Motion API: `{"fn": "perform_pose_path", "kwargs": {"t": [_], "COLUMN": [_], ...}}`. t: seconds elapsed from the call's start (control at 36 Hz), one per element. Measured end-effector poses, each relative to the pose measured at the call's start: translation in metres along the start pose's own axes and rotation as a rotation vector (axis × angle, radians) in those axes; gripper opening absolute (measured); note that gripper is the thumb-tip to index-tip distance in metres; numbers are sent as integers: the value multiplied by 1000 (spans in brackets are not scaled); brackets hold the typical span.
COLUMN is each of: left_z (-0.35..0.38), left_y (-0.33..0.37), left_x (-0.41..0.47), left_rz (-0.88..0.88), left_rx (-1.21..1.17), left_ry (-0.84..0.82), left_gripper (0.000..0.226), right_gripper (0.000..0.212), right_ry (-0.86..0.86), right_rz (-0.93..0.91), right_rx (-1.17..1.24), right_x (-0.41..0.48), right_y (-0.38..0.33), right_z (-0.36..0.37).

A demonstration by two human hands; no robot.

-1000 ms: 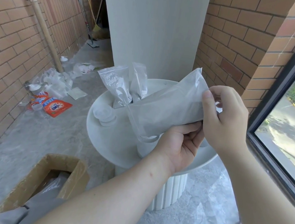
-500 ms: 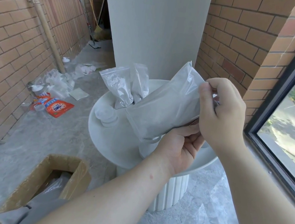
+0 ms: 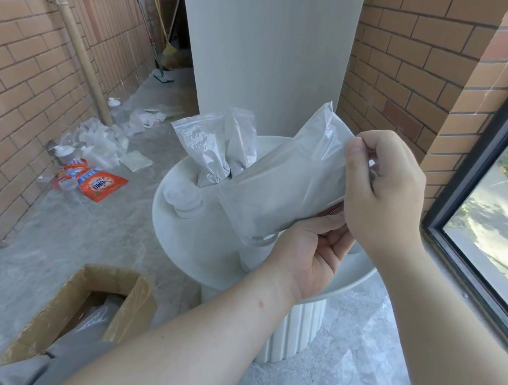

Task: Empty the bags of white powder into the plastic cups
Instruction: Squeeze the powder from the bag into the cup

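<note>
A clear bag of white powder [image 3: 289, 177] is held tilted above the round white table [image 3: 194, 249]. My left hand [image 3: 309, 253] grips its lower edge from below. My right hand [image 3: 380, 195] pinches its upper right end. Under the bag's low corner stands a clear plastic cup [image 3: 255, 247], mostly hidden by the bag and my left hand. Two more powder bags [image 3: 210, 145] stand upright at the table's back. A stack of cup lids [image 3: 183, 199] lies on the table's left side.
A grey pillar [image 3: 264, 49] rises behind the table. An open cardboard box [image 3: 95, 304] with plastic inside sits on the floor at lower left. Litter and an orange detergent pack [image 3: 100, 183] lie by the left brick wall. A window [image 3: 500, 206] is on the right.
My right hand has shifted slightly left and curled tighter on the bag's upper end. The bag has tilted a little steeper. My left hand has kept its grip.
</note>
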State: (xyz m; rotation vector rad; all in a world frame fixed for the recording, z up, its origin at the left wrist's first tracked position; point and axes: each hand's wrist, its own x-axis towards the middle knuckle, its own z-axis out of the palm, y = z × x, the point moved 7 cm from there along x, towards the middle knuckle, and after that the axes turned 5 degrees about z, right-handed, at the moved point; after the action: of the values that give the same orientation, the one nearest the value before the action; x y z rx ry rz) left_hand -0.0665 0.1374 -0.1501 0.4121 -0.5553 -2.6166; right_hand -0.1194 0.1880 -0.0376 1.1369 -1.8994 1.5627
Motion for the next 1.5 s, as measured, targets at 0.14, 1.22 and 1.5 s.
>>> {"fn": "perform_pose_path", "kwargs": {"t": [0.14, 1.22, 1.5], "left_z": [0, -1, -3], "left_y": [0, 1, 1], "left_x": [0, 0, 0], "left_rz": [10, 22, 14], "left_rx": [14, 25, 15], "left_ry": [1, 15, 30], "left_gripper": [42, 40, 38], "right_gripper": [20, 20, 20], "right_ry": [8, 19, 10], "right_rz": [-18, -43, -45], "right_rx": [-5, -24, -19], "right_x": [-1, -1, -1], "right_y": [-2, -5, -6], "right_z": [1, 1, 1]}}
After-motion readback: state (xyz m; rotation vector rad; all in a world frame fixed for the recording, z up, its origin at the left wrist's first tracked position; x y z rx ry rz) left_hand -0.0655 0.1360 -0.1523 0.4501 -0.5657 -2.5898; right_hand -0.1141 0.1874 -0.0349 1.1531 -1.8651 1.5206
